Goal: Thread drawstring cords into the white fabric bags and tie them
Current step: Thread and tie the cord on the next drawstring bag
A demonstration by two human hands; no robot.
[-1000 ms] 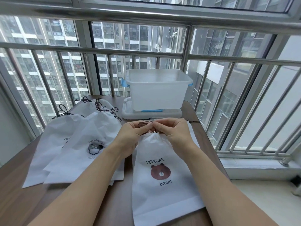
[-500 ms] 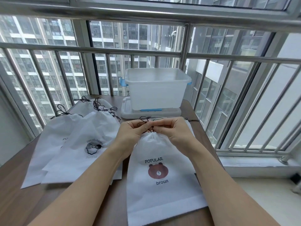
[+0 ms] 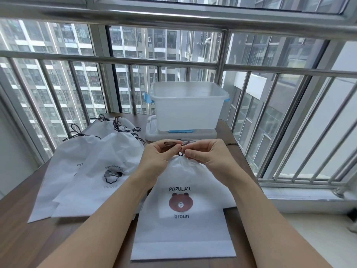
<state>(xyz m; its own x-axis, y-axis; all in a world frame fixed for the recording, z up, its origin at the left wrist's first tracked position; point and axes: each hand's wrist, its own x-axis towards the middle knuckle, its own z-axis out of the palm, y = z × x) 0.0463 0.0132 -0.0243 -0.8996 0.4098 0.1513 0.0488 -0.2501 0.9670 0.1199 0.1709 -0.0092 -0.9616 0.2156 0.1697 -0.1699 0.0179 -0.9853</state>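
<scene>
Change: since the earlier frames the bear-print bag (image 3: 181,209) has slid slightly left on the counter (image 3: 29,242), its mouth has gathered tighter, and both hands have stayed together at the neck.
Left grip: the left hand (image 3: 160,157) is narrow, thumb and forefinger pinching a dark loop of the drawstring cord (image 3: 171,143).
Right grip: the right hand (image 3: 204,153) is also narrow, fingertips pinching the cord just beside the left hand's pinch.
Task's thing: the bag lies flat on the counter in front of the person, cinched mouth away from them, cord ends bunched right at the gathered neck.
Step in hand: by my reading, a bow or knot is being formed on this bag.
Finished bags: several tied bags (image 3: 92,171) lie overlapping to the left, cords knotted at their tops.
Behind: a plastic bin (image 3: 187,111) sits on its lid (image 3: 154,135), near the hands.
Risk: the thin cord could slip from either pinch, letting the loop collapse.
Risk: an uneven pull might drag one end back into the channel, or loosen the gathered mouth.
</scene>
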